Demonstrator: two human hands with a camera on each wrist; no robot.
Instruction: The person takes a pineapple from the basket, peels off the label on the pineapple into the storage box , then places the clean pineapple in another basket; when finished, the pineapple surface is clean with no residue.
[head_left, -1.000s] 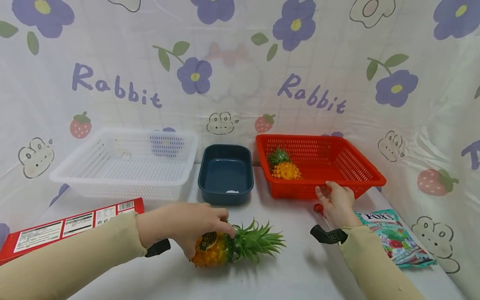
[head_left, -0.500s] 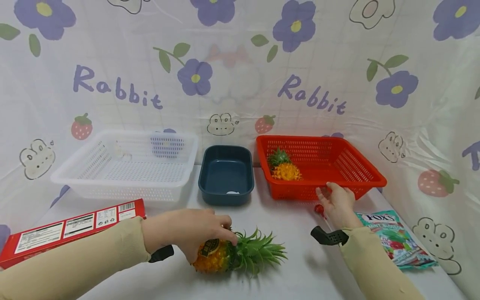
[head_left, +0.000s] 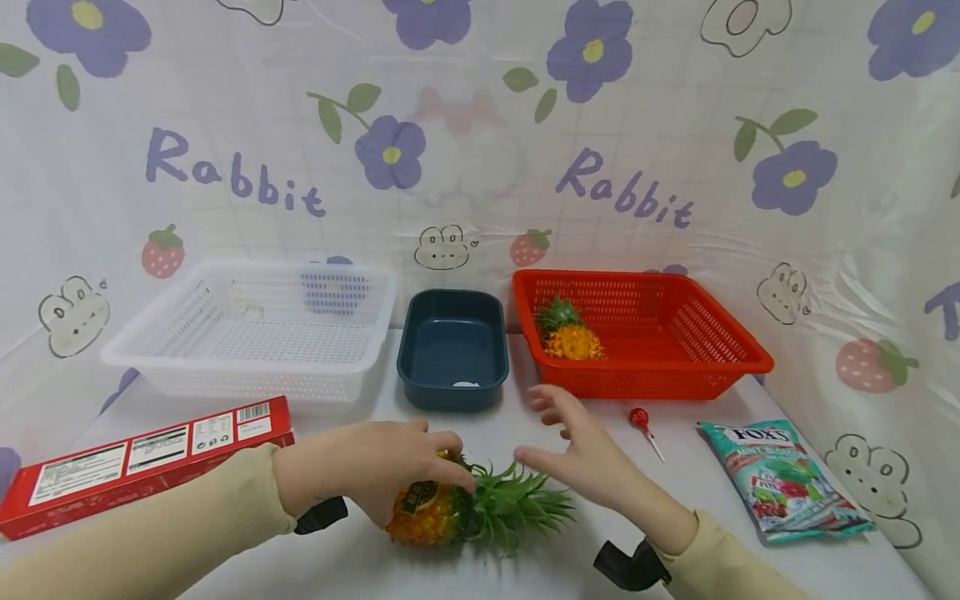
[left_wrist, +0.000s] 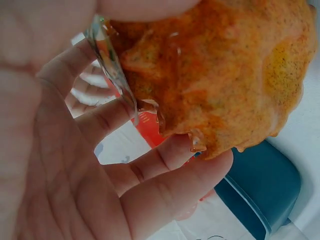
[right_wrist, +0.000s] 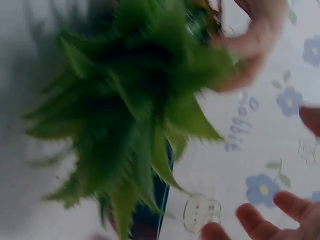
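Observation:
A pineapple (head_left: 427, 521) with a dark label lies on its side on the white tabletop, its leafy crown (head_left: 517, 508) pointing right. My left hand (head_left: 382, 467) grips its body from above, thumb and fingers curled round it; the orange skin (left_wrist: 215, 75) fills much of the left wrist view. Just beyond the crown is my right hand (head_left: 585, 454), its fingers spread apart and holding nothing. In the right wrist view the green leaves (right_wrist: 120, 110) appear close and blurred, apart from the right fingertips (right_wrist: 255, 222). A smaller pineapple (head_left: 572, 340) sits in the red basket (head_left: 645, 379).
At the back left stands a white basket (head_left: 247, 379), beside a dark blue bin (head_left: 452, 392). A red box (head_left: 142, 458) lies at the left. On the right are a red lollipop (head_left: 640, 419) and a green candy bag (head_left: 783, 483). A patterned curtain (head_left: 465, 167) hangs behind.
My right hand has left the red basket's front rim and moved left and nearer, towards the pineapple's crown. The left hand and pineapple have shifted slightly towards me.

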